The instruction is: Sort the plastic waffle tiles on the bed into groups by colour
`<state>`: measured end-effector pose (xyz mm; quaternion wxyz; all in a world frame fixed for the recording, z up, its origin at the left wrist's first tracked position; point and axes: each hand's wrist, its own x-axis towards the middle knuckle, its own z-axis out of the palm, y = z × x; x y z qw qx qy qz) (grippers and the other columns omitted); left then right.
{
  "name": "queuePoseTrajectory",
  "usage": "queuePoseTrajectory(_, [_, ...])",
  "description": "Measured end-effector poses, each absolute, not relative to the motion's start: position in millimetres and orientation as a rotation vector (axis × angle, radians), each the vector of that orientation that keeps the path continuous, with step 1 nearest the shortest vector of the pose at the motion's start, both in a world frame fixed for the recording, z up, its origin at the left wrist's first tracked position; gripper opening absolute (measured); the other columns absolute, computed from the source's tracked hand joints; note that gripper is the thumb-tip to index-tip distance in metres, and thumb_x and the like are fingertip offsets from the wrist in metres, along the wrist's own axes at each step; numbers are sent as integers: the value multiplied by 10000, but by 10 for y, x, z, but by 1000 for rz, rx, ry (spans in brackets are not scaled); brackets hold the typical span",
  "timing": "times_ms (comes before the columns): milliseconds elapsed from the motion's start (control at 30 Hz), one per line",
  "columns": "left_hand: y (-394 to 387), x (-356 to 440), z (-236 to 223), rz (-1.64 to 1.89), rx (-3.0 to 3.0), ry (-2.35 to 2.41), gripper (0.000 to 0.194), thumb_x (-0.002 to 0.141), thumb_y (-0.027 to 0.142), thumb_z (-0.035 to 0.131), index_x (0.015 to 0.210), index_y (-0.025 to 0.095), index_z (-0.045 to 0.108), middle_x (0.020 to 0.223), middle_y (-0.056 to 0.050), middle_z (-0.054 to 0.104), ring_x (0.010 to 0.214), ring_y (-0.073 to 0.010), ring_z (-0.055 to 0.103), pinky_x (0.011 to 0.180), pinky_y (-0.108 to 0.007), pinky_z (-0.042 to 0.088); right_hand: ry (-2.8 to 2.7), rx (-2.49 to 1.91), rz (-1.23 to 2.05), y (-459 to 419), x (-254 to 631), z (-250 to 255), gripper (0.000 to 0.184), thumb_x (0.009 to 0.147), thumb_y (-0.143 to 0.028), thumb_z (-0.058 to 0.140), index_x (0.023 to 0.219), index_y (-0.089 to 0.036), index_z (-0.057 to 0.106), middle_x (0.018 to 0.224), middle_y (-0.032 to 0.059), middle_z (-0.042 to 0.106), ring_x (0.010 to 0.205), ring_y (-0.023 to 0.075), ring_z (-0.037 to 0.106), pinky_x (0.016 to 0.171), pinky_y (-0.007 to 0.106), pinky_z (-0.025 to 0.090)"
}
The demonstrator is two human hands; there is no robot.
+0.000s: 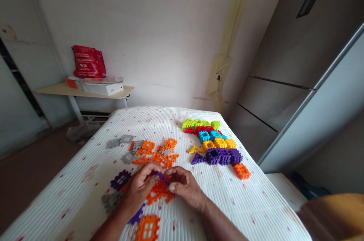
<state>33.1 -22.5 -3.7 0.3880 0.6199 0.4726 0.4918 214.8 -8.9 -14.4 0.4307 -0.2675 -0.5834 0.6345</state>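
Note:
Between my two hands a purple plastic building tile [162, 177] is held nearly edge-on. My left hand [144, 181] pinches its far left end, and my right hand [186, 186] grips the near right end with thumb and fingers. Below them lie orange tiles [157, 192], partly covered by my hands. Beside my left hand rests a purple window tile [121, 179], with grey tiles [109, 202] close by, partly behind my wrist. An orange window tile [148, 227] and another purple tile [137, 214] lie near my left forearm.
Loose orange [156, 157] and grey tiles [121, 140] spread across the covered table [93, 188]. To the right stand sorted stacks: green [199, 123], red [202, 130], blue [204, 136], yellow [220, 143], purple [223, 156] and orange [242, 171]. A fridge [273, 63] stands beyond.

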Motion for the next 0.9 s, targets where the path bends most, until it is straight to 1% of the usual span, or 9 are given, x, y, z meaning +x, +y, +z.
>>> queuePoseTrajectory(67, [-224,334,-52,1256,1581,1195,113,793,302,514,785,220,592,830,-37,667,850,-198,630,800,-304,494,-1466,-675,1570,-104,2145,-113,458,618,-499,770,923,-192,623,736,-29,558,634,100,493,624,239,418])
queuePoseTrajectory(167, [-227,348,-77,1264,1607,1190,112,800,275,502,799,220,599,839,-37,664,846,-190,630,801,-302,496,-1453,-724,1559,-122,2126,-93,444,607,-476,773,899,-189,603,748,-29,546,618,94,477,593,233,411])
queuePoseTrajectory(300, [-228,359,-111,1295,1614,1189,100,777,265,525,814,219,606,877,-49,674,868,-199,632,812,-314,502,-1514,-794,1467,-117,2154,-73,483,601,-448,758,966,-202,561,807,-13,562,651,113,506,578,238,434])
queuePoseTrajectory(367, [-217,343,-137,1304,1588,1234,166,769,278,555,917,219,603,919,-56,676,871,-196,634,814,-316,504,-1657,-939,1198,-89,2236,-52,496,625,-405,738,1036,-206,544,854,11,579,701,144,536,604,263,465])
queuePoseTrajectory(433, [-195,315,-166,1330,1555,1298,274,766,298,575,1027,214,577,958,-61,672,845,-184,635,792,-308,510,-1793,-1151,713,-41,2360,-41,506,669,-358,706,1117,-200,530,976,65,590,832,199,562,689,315,494])
queuePoseTrajectory(533, [-160,273,-204,1382,1509,1351,309,766,323,571,1050,201,565,970,-63,668,821,-177,636,758,-298,519,-1832,-1465,3,46,2550,-73,461,739,-319,644,1159,-167,532,1141,143,553,1037,278,525,816,388,484])
queuePoseTrajectory(600, [-146,256,-226,1385,1490,1365,314,768,340,563,1050,200,567,951,-55,672,823,-179,641,756,-299,524,-1842,-1664,-231,89,2630,-115,411,763,-306,622,1137,-147,556,1154,161,552,1055,293,525,817,391,487])
queuePoseTrajectory(733, [-139,244,-272,1339,1500,1372,328,769,365,562,1056,207,567,961,-53,678,876,-193,649,784,-308,522,-1899,-1908,-321,124,2653,-173,410,785,-310,612,1158,-143,572,1165,154,560,1017,273,557,775,347,499])
queuePoseTrajectory(900, [-138,235,-298,1306,1532,1366,337,792,374,528,1084,205,545,983,-60,669,914,-199,645,801,-313,515,-1920,-1998,-316,145,2617,-193,429,802,-350,599,1180,-147,574,1163,158,565,987,273,579,724,333,507])
